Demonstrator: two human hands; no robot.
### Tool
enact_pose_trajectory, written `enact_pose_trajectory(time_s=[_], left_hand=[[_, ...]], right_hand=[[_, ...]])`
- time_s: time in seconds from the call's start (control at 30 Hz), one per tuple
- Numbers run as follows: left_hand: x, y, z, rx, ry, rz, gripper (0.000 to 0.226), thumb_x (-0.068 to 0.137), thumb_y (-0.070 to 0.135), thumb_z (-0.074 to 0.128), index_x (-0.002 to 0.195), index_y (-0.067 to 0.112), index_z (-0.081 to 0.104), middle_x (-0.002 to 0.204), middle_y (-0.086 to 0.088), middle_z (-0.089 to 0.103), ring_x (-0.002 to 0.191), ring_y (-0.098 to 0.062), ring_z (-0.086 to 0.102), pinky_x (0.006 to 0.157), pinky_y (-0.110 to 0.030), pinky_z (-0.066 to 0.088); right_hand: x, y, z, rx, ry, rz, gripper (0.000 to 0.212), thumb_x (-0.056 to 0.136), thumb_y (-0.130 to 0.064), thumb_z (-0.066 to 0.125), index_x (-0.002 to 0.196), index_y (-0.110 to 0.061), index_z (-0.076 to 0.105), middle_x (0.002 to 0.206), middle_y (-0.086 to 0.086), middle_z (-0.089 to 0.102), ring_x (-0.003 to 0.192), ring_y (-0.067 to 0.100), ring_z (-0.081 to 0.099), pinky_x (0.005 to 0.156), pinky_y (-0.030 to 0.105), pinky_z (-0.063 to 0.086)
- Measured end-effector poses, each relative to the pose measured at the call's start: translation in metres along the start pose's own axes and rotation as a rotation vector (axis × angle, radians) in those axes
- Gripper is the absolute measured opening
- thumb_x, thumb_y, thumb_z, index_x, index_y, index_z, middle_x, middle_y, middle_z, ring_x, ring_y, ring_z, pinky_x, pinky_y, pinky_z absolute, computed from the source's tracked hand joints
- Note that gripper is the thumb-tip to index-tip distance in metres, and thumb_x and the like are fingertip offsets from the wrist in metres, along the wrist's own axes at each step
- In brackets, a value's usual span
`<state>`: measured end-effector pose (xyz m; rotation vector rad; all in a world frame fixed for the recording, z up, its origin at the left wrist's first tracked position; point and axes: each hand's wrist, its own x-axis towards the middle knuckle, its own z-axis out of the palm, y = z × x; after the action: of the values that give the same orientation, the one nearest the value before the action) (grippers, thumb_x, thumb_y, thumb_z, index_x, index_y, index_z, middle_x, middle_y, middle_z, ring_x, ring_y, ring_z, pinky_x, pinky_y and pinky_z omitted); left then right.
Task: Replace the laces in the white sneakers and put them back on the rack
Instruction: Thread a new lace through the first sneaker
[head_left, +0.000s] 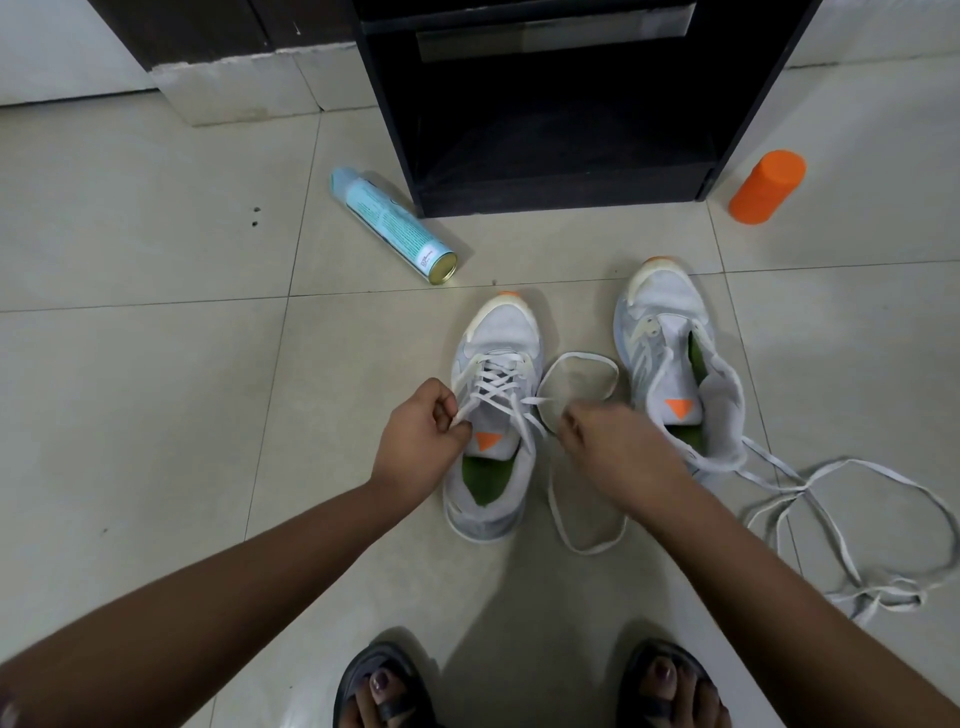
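**Left hand** (410, 441): fingers curled, pinching one end of the lace (493, 382), just left of the laced sneaker's tongue.

**Right hand** (618, 457): fingertips pinched on the other end of the same lace, just off the sneaker's right flank. Slack looping ahead of the knuckles and trailing back beneath the wrist.

**Laced sneaker** (501, 332): between the two hands and slightly ahead of both, about equally near to each. Long axis running straight away from the person, toe towards the rack (561, 197). Lace crossed through the eyelets, ends not yet tied.

**Unlaced sneaker** (670, 343): ahead and right of the right hand, well apart from the left. Tongue up, toe likewise towards the rack.

**Loose lace** (831, 519): right of the right forearm, tangled on the floor, one strand reaching the unlaced sneaker's heel.

**Rack**: well ahead of both hands, beyond the toes.

**Spray can** (395, 223): lying ahead and left of the left hand.

**Orange bottle** (766, 187): far ahead and right of the right hand.

**Coming move, as judged**: probably a tightening pull, each end drawn sideways off the sneaker's midline, across its long axis.
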<state>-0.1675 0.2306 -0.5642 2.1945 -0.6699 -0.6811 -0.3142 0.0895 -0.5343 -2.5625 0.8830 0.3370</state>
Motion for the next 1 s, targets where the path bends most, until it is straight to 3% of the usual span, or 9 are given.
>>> enact_pose_trajectory(time_s=[0.07, 0.17, 0.4, 0.47, 0.53, 0.67, 0.73, 0.87, 1.0], left_hand=[[-0.002, 0.003, -0.001, -0.015, 0.004, -0.004, 0.021, 0.078, 0.005, 0.065, 0.077, 0.016, 0.048, 0.06, 0.004, 0.043, 0.054, -0.009, 0.04, 0.054, -0.02, 0.035], [-0.004, 0.006, 0.0, -0.045, 0.019, -0.004, 0.019, 0.079, 0.004, 0.065, 0.081, 0.016, 0.05, 0.061, 0.004, 0.043, 0.054, -0.007, 0.04, 0.055, -0.019, 0.037], [-0.009, 0.01, -0.005, -0.114, 0.071, 0.044, 0.017, 0.082, 0.008, 0.067, 0.087, 0.017, 0.053, 0.061, 0.005, 0.041, 0.053, -0.008, 0.038, 0.055, -0.02, 0.037], [-0.011, 0.013, -0.005, -0.149, 0.101, 0.071, 0.014, 0.085, 0.011, 0.065, 0.089, 0.019, 0.055, 0.066, 0.005, 0.047, 0.056, -0.008, 0.043, 0.055, -0.018, 0.038], [-0.013, 0.017, -0.005, -0.131, 0.131, 0.13, 0.011, 0.09, 0.012, 0.06, 0.092, 0.022, 0.058, 0.078, 0.009, 0.057, 0.064, -0.006, 0.051, 0.056, -0.015, 0.04], [-0.015, 0.036, -0.003, -0.163, 0.109, 0.225, 0.013, 0.095, 0.012, 0.053, 0.099, 0.019, 0.064, 0.096, 0.004, 0.063, 0.08, -0.01, 0.058, 0.057, -0.009, 0.042], [-0.016, 0.049, 0.0, -0.26, 0.014, 0.223, 0.018, 0.097, 0.011, 0.05, 0.102, 0.018, 0.066, 0.093, 0.006, 0.066, 0.082, -0.008, 0.061, 0.06, -0.009, 0.046], [-0.026, 0.073, 0.011, -0.392, -0.254, 0.196, 0.022, 0.099, 0.007, 0.044, 0.092, 0.02, 0.061, 0.059, 0.013, 0.062, 0.052, -0.001, 0.052, 0.054, -0.012, 0.041], [-0.032, 0.067, 0.01, -0.231, -0.278, 0.335, 0.026, 0.099, 0.018, 0.043, 0.077, 0.014, 0.056, 0.062, 0.012, 0.053, 0.057, -0.003, 0.048, 0.059, -0.019, 0.04]], right_hand=[[0.029, 0.002, -0.01, -0.046, 0.127, -0.011, 0.022, 0.095, -0.018, 0.041, 0.106, -0.008, 0.057, 0.105, 0.015, 0.061, 0.097, 0.035, 0.06, 0.07, 0.033, 0.04], [0.075, 0.001, -0.011, -0.169, 0.072, -0.003, 0.031, 0.09, -0.006, 0.044, 0.118, -0.008, 0.056, 0.118, 0.015, 0.053, 0.11, 0.035, 0.054, 0.079, 0.037, 0.046], [0.093, 0.011, 0.024, -0.364, 0.056, 0.009, 0.029, 0.092, -0.01, 0.043, 0.115, -0.01, 0.062, 0.118, 0.011, 0.06, 0.115, 0.031, 0.051, 0.089, 0.036, 0.042], [0.081, 0.016, 0.014, -0.128, 0.17, 0.082, 0.023, 0.094, -0.017, 0.045, 0.11, -0.011, 0.06, 0.111, 0.011, 0.063, 0.107, 0.032, 0.057, 0.083, 0.035, 0.045], [0.063, 0.015, 0.002, 0.318, 0.23, 0.166, 0.016, 0.094, -0.025, 0.048, 0.097, -0.013, 0.059, 0.094, 0.008, 0.065, 0.091, 0.029, 0.059, 0.076, 0.035, 0.044], [0.024, 0.003, -0.031, 1.254, 0.068, 0.207, 0.026, 0.092, -0.015, 0.045, 0.067, -0.018, 0.053, 0.068, 0.0, 0.056, 0.069, 0.015, 0.051, 0.067, 0.029, 0.04], [0.01, -0.009, -0.036, 1.351, 0.037, 0.115, 0.027, 0.093, -0.012, 0.048, 0.07, -0.018, 0.059, 0.076, -0.005, 0.061, 0.076, 0.007, 0.057, 0.07, 0.019, 0.042], [-0.007, -0.032, -0.028, 1.483, 0.14, 0.037, 0.017, 0.091, -0.012, 0.057, 0.088, -0.012, 0.073, 0.111, 0.01, 0.063, 0.099, 0.01, 0.062, 0.078, 0.015, 0.046], [-0.008, -0.032, -0.032, 1.619, 0.146, 0.241, 0.025, 0.097, -0.011, 0.04, 0.085, -0.013, 0.062, 0.081, -0.002, 0.062, 0.058, -0.005, 0.058, 0.056, 0.008, 0.043]])
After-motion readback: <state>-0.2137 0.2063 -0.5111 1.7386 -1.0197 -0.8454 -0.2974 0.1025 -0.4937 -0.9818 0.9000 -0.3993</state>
